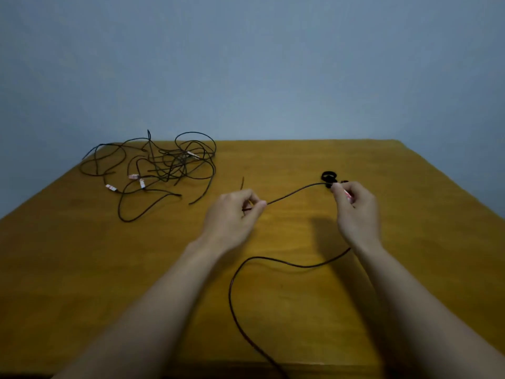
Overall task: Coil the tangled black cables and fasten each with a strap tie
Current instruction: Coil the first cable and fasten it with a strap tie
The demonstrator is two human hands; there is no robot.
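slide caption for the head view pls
Left hand and right hand pinch one black cable between them over the wooden table; tangled cables lie far left, strap ties beyond the right hand.

- The black cable [230, 294] leaves the frame at 6 o'clock.
- The right hand [356, 212] hides the cable's end.
- The small black loops [328, 176] at its 11 o'clock, perhaps strap ties, are too small to tell.

Black cable [293, 191] stretched taut, tangled cables [161, 165] heaped far-left.
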